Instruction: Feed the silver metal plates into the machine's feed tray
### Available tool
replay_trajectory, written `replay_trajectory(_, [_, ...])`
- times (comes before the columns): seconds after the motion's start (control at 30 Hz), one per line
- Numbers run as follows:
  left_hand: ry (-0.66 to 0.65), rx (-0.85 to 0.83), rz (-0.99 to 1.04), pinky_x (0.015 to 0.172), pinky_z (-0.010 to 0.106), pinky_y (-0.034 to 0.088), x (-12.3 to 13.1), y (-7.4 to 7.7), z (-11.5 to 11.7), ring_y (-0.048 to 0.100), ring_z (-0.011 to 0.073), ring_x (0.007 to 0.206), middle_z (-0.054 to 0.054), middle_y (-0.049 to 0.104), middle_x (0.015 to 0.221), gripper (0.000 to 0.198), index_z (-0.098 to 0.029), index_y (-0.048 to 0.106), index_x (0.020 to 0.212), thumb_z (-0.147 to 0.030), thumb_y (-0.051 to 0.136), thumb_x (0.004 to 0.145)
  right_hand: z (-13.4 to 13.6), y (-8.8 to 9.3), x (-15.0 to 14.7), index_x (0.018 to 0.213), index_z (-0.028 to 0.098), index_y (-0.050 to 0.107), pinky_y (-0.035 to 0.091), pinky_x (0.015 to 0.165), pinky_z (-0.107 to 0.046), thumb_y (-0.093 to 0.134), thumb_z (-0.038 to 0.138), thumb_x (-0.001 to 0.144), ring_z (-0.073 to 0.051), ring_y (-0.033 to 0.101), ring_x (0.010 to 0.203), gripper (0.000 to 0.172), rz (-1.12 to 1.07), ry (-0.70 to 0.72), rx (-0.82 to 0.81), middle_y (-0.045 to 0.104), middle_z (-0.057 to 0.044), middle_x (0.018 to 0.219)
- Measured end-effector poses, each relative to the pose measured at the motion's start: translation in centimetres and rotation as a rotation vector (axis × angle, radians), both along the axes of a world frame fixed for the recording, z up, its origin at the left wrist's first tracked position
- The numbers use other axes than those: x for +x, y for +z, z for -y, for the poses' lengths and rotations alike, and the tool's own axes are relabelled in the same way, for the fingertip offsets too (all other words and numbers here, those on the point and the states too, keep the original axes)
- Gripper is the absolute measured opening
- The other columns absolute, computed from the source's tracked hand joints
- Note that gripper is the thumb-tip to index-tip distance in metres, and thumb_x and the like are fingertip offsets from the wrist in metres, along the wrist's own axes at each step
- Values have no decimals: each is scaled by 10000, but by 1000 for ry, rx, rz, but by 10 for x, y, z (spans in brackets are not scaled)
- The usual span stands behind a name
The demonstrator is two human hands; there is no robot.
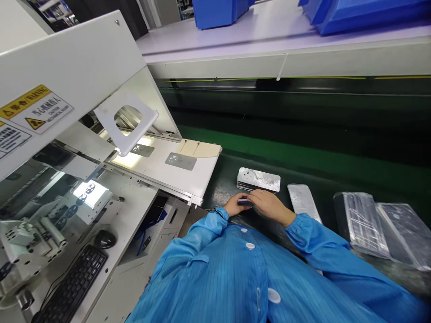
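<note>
Close to my body, my left hand (pixel 235 205) and my right hand (pixel 269 205) pinch a dark phone-sized panel (pixel 245 202) between them. The fingers of both hands are closed at its edges and cover much of it. Just beyond my right hand lies a stack of silvery, film-covered phone-back panels (pixel 259 179), with round camera holes at the left end. To the right of that hand another silvery panel or stack (pixel 303 199) lies on the dark green belt, partly hidden by my sleeve.
Plastic-wrapped packs (pixel 362 220) lie at the right. On the left, a white machine (pixel 67 76) carries a white conveyor (pixel 151 168) with grey holed panels (pixel 181 161). A keyboard (pixel 76 285) and mouse (pixel 105 239) sit below. Blue bins (pixel 215 13) stand on the shelf (pixel 269 40).
</note>
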State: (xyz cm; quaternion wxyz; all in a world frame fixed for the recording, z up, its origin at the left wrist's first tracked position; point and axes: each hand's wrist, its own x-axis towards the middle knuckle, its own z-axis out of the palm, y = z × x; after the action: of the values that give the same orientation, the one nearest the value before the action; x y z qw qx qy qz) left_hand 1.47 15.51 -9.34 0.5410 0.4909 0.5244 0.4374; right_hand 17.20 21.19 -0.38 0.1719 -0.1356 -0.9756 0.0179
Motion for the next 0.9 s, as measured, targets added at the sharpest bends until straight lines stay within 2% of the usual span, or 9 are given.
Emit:
replay_trajectory(0.13, [13, 36, 20, 960, 358, 417, -4, 4, 2, 590, 193, 1008, 63, 658, 1036, 510, -151, 609, 1034, -71, 771, 557, 12, 11, -2, 934, 127, 643, 402, 681, -326, 386, 95, 873, -214, 537, 793, 266, -105, -56, 142, 655, -103, 851])
replay_trajectory(0.2, [18, 45, 17, 964, 361, 415, -7, 5, 2, 590, 197, 1013, 61, 661, 1042, 505, -157, 623, 1025, -90, 783, 550, 17, 14, -4, 934, 141, 645, 390, 746, -340, 386, 92, 878, -224, 536, 870, 269, -153, -118, 175, 660, -107, 897])
replay_trajectory(0.3, [33, 46, 1, 972, 377, 408, -11, 6, 3, 599, 203, 998, 55, 682, 1009, 441, -159, 655, 980, -116, 784, 560, 20, 13, -8, 878, 156, 649, 370, 745, -337, 394, 97, 880, -219, 535, 862, 262, -171, -159, 206, 665, -96, 872])
replay_trajectory(0.5, [45, 57, -16, 961, 371, 424, -13, 7, 2, 621, 203, 977, 59, 702, 1006, 390, -158, 680, 975, -124, 756, 595, 20, 10, -12, 843, 164, 650, 351, 761, -339, 432, 111, 885, -204, 546, 851, 228, -215, -160, 160, 676, -73, 838])
replay_trajectory(0.9, [87, 65, -44, 933, 368, 443, -14, 5, 0, 626, 214, 953, 74, 706, 1004, 412, -140, 675, 995, -176, 764, 594, 14, 20, -22, 800, 175, 636, 346, 787, -350, 426, 147, 902, -189, 548, 806, 235, -202, -178, 126, 667, -56, 794])
